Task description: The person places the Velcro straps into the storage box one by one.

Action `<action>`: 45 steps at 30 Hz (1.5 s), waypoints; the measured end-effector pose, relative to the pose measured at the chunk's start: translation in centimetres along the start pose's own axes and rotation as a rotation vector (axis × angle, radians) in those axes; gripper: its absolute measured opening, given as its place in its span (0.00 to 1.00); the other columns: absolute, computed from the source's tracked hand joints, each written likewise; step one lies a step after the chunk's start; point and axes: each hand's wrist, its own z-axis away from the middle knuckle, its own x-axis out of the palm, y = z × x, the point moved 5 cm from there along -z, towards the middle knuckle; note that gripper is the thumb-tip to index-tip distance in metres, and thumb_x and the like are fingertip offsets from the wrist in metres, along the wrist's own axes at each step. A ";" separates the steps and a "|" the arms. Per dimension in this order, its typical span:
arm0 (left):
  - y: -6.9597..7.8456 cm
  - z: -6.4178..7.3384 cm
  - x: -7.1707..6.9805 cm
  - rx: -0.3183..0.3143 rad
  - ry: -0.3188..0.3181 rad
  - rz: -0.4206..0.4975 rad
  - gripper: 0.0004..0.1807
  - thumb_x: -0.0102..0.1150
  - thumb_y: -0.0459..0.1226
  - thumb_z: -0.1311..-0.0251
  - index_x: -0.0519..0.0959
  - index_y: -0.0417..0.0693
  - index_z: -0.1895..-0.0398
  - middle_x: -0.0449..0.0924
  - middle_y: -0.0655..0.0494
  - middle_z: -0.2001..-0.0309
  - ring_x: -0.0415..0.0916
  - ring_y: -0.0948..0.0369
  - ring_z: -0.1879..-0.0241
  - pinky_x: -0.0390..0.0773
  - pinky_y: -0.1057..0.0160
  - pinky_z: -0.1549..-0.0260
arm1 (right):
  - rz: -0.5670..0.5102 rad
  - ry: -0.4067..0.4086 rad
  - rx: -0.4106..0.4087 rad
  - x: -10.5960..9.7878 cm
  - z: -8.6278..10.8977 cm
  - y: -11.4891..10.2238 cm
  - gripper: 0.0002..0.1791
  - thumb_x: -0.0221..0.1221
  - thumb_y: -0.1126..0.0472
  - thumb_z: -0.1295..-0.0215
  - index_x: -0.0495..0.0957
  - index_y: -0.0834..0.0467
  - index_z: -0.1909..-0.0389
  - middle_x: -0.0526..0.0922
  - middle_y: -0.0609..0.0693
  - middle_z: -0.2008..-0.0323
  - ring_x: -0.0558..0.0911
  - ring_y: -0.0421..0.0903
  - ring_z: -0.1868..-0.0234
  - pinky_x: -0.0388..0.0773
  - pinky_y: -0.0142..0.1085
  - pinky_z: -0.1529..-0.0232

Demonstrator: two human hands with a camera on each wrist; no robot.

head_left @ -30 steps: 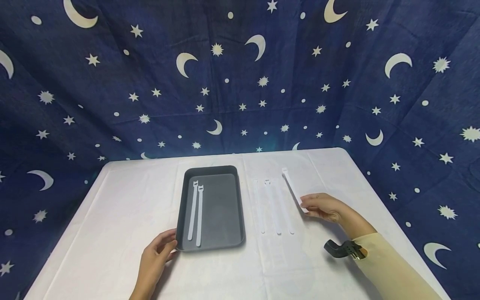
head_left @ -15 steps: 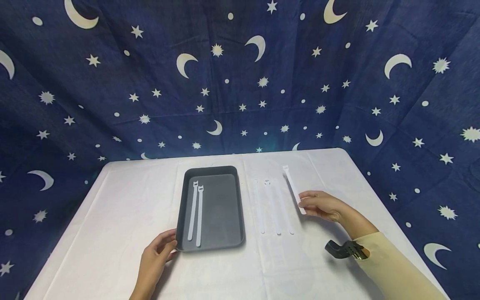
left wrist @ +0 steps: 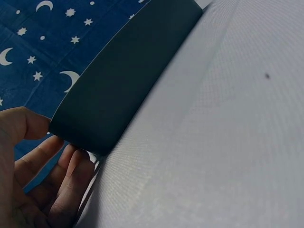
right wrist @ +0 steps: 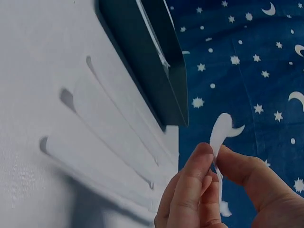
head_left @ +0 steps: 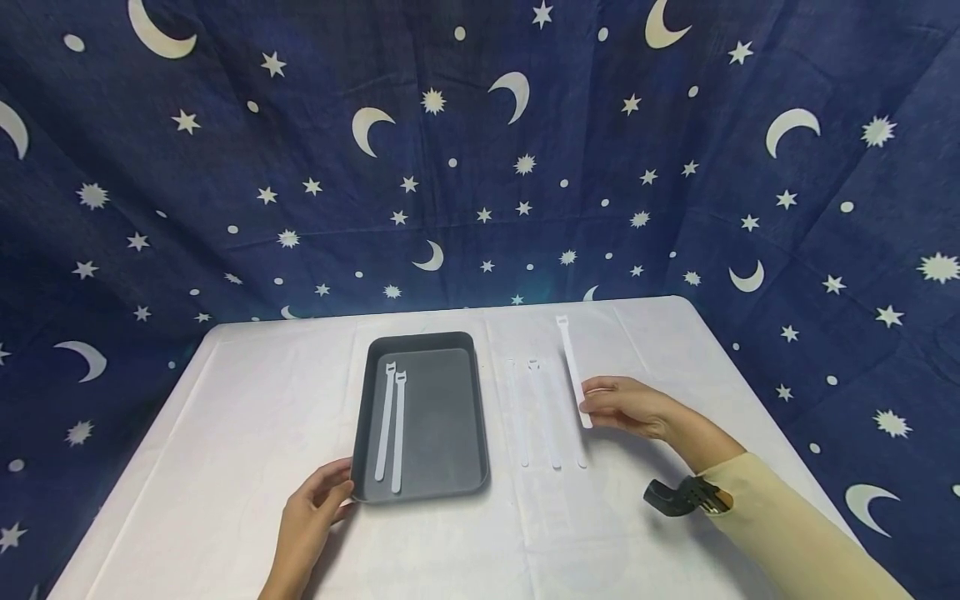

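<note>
My right hand [head_left: 630, 408] pinches a white hook-and-loop cable tie [head_left: 569, 354] near its lower end, between thumb and fingers. Its slotted head points away, toward the back of the table. In the right wrist view the rounded end of the cable tie [right wrist: 221, 130] sticks up above the fingertips. My left hand [head_left: 309, 510] grips the near left corner of a dark grey tray [head_left: 444, 417], thumb at the rim and fingers against the outer wall. Two white cable ties [head_left: 398, 437] lie lengthwise in the tray's left half.
Right of the tray, several more white cable ties [head_left: 545, 417] lie side by side on the white tablecloth [head_left: 247, 400], faint against it. A dark blue curtain [head_left: 480, 167] with moons and stars hangs behind. A black curved device [head_left: 675, 497] juts from the right wrist.
My right hand has moved a little left with the pinched cable tie, which now stands closer to the ones on the cloth. The left hand and tray have stayed put.
</note>
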 end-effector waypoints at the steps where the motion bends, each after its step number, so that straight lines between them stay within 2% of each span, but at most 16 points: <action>1: 0.0 0.0 0.0 -0.001 0.001 -0.001 0.20 0.56 0.41 0.33 0.76 0.47 0.40 0.80 0.43 0.45 0.81 0.54 0.49 0.87 0.67 0.60 | -0.001 0.000 0.000 0.2 0.0 -0.1 0.21 0.60 0.72 0.39 0.66 0.70 0.46 0.80 0.49 0.65 0.83 0.40 0.64 0.87 0.32 0.59; 7: -0.1 -0.1 0.0 -0.006 -0.005 0.013 0.20 0.57 0.41 0.33 0.76 0.48 0.40 0.80 0.44 0.45 0.81 0.55 0.49 0.86 0.68 0.59 | -0.013 -0.013 0.010 1.4 -0.2 -0.5 0.26 0.63 0.72 0.41 0.64 0.72 0.45 0.82 0.49 0.67 0.83 0.40 0.66 0.87 0.30 0.63; 14: -0.2 -0.1 0.0 -0.005 -0.010 0.026 0.20 0.56 0.41 0.32 0.75 0.47 0.40 0.80 0.44 0.44 0.81 0.53 0.47 0.86 0.68 0.58 | -0.017 -0.060 -0.002 2.7 -0.1 -1.1 0.21 0.60 0.74 0.41 0.66 0.68 0.47 0.83 0.49 0.67 0.83 0.40 0.66 0.87 0.32 0.61; 20: -0.2 -0.1 0.1 0.000 0.003 0.024 0.19 0.56 0.40 0.33 0.76 0.47 0.40 0.80 0.44 0.45 0.81 0.52 0.47 0.86 0.68 0.58 | 0.011 -0.096 -0.011 4.0 -0.1 -1.9 0.26 0.60 0.74 0.41 0.62 0.71 0.43 0.83 0.46 0.67 0.82 0.39 0.66 0.86 0.31 0.61; 25: -0.2 0.0 0.1 -0.004 -0.007 0.028 0.20 0.56 0.41 0.32 0.75 0.47 0.39 0.80 0.43 0.44 0.81 0.52 0.47 0.87 0.67 0.58 | 0.016 -0.133 -0.010 5.2 -0.1 -2.6 0.23 0.59 0.73 0.40 0.64 0.69 0.45 0.80 0.46 0.69 0.81 0.39 0.68 0.85 0.29 0.63; 32: 0.0 0.1 0.0 -0.005 -0.011 0.025 0.20 0.56 0.41 0.32 0.75 0.46 0.39 0.80 0.43 0.44 0.81 0.52 0.47 0.87 0.67 0.59 | 0.022 -0.156 -0.012 6.7 -0.5 -3.1 0.23 0.59 0.74 0.41 0.64 0.70 0.45 0.81 0.45 0.71 0.81 0.38 0.68 0.85 0.29 0.65; 41: 0.0 0.0 0.0 -0.009 -0.013 0.041 0.19 0.56 0.40 0.33 0.76 0.47 0.40 0.80 0.44 0.45 0.82 0.60 0.51 0.86 0.67 0.58 | 0.086 -0.154 0.016 8.6 -1.1 -3.8 0.21 0.61 0.71 0.42 0.69 0.66 0.48 0.80 0.47 0.71 0.80 0.40 0.71 0.85 0.29 0.65; 45: 0.0 0.0 0.1 -0.007 -0.010 0.043 0.19 0.56 0.39 0.33 0.76 0.46 0.40 0.80 0.43 0.45 0.82 0.57 0.51 0.87 0.67 0.58 | 0.085 -0.159 0.029 9.5 -1.4 -4.1 0.21 0.61 0.71 0.42 0.69 0.67 0.47 0.80 0.48 0.70 0.81 0.40 0.72 0.85 0.30 0.65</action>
